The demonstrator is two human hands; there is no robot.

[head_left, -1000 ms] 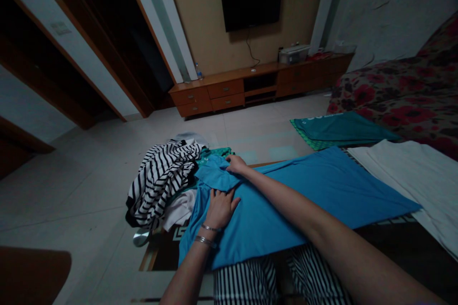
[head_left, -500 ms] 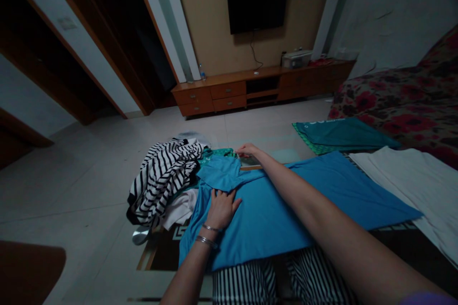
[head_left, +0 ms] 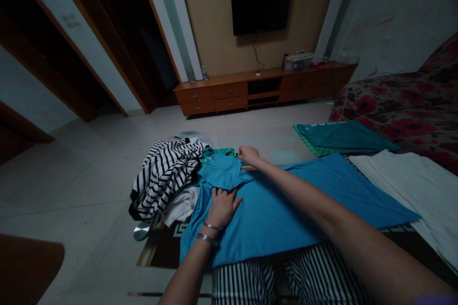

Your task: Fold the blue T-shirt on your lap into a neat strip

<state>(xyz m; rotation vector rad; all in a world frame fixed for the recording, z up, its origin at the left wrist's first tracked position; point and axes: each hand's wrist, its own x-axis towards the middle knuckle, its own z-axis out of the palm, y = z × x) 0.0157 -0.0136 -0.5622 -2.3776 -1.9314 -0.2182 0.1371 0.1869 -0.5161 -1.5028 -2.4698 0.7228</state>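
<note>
Left hand (head_left: pixel 222 208) is pressing spread fingers onto the blue shirt (head_left: pixel 358 186), long axis running rightward; right hand (head_left: pixel 249 155) is curling at its far edge, pinch unclear.

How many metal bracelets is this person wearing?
2. One thin bangle sits nearer the left hand, and a second bangle lies just below it on the left wrist; the right wrist shows none.

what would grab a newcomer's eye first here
The bright blue shirt spread in the middle stands out most, with the left hand pressed on it and the right hand at its far edge. Beside it on the left lies a heap of black-and-white striped clothing, and a black wall-mounted TV hangs straight ahead.
</note>
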